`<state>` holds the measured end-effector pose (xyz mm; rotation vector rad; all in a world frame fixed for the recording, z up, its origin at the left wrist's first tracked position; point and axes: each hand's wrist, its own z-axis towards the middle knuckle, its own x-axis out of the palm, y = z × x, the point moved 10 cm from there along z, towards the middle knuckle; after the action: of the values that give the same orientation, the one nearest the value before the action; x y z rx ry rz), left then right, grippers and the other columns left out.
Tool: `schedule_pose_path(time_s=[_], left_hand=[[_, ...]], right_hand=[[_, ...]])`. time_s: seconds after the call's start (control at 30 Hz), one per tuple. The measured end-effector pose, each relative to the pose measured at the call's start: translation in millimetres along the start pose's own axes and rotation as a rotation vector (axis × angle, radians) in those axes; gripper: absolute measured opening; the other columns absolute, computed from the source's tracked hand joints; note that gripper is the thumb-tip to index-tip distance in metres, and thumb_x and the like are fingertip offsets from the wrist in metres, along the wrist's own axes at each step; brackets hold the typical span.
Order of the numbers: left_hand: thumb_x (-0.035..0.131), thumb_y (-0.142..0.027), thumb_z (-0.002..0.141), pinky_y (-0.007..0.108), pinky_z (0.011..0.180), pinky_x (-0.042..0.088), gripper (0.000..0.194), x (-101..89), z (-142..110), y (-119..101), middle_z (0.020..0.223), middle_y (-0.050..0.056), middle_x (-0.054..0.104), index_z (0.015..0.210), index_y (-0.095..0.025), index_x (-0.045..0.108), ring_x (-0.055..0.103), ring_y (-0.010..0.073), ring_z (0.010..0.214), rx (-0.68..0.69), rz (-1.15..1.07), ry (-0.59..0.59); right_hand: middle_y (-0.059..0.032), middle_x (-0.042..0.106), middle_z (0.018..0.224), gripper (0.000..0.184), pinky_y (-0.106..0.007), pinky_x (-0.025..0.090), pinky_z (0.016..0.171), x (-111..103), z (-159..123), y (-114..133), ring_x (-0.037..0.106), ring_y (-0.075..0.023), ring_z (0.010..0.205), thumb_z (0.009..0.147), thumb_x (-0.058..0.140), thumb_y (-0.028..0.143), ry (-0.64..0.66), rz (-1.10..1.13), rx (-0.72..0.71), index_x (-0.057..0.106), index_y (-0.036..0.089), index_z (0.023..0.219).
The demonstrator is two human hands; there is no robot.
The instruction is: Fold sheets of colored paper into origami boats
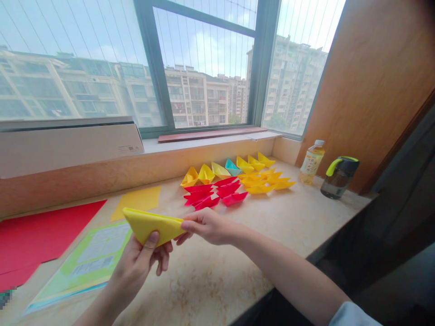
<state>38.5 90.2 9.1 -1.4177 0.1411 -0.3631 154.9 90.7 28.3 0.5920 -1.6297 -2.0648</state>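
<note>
Left hand (138, 259): pinching a folded yellow paper triangle (164, 229) from below
Right hand (208, 226): gripping its pointed tip
Long edge (152, 213): uppermost, sloping down toward right hand

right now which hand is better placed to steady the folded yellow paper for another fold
Probably the left hand: it grips the broader part of the folded yellow paper, while the right hand pinches only the narrow end.
</note>
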Motion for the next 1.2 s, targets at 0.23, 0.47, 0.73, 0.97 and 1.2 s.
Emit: schedule_pose_path(time_s=[0.23,0.47,0.73,0.97,1.2], left_hand=[[0.066,-0.051,0.085,0.021,0.034,0.043,0.037,6.4,-1.5,-4.3,0.068,0.003,0.067,0.082,-0.014,0.061,0.058,0.0126,0.04,0.038,0.031,0.029],[0.064,-0.049,0.086,0.022,0.035,0.045,0.035,8.3,0.8,-4.6,0.067,0.003,0.066,0.083,-0.014,0.062,0.058,0.0133,0.042,0.066,0.096,0.06],[0.065,-0.046,0.086,0.023,0.038,0.046,0.032,16.3,-8.5,-10.4,0.069,0.004,0.065,0.086,-0.015,0.065,0.057,0.013,0.041,0.074,0.207,0.034],[0.069,-0.056,0.079,0.023,0.034,0.041,0.043,5.0,-10.7,-7.2,0.073,0.007,0.067,0.087,-0.013,0.067,0.056,0.013,0.041,0.032,0.07,-0.076],[0.067,-0.057,0.079,0.02,0.03,0.034,0.044,4.8,-12.1,-6.2,0.054,0.004,0.064,0.068,-0.015,0.063,0.049,0.0107,0.031,0.056,0.293,-0.076]], right_hand=[[-0.0038,0.068,0.073,0.029,-0.027,0.053,0.067,-11.0,-4.3,0.9,0.07,-0.0159,0.069,0.099,0.046,0.035,-0.193,-0.265,-0.094,0.061,0.015,0.084],[-0.0047,0.071,0.074,0.029,-0.025,0.051,0.069,-11.1,-5.4,9.4,0.069,-0.0168,0.075,0.098,0.051,0.035,-0.092,-0.327,-0.032,0.066,0.015,0.083],[-0.001,0.067,0.065,0.026,-0.021,0.048,0.06,-13.3,-8.5,16.6,0.066,-0.0133,0.063,0.099,0.049,0.029,-0.124,-0.422,-0.084,0.068,0.015,0.087],[-0.0044,0.073,0.078,0.025,-0.022,0.049,0.068,-4.9,-8.0,23.2,0.067,-0.0143,0.073,0.1,0.046,0.024,-0.084,-0.576,-0.161,0.068,0.015,0.095],[-0.0061,0.07,0.078,0.048,-0.021,0.051,0.065,24.3,-12.8,3.9,0.067,-0.0129,0.066,0.102,0.038,0.046,0.294,-0.206,0.049,0.067,0.012,0.086]])
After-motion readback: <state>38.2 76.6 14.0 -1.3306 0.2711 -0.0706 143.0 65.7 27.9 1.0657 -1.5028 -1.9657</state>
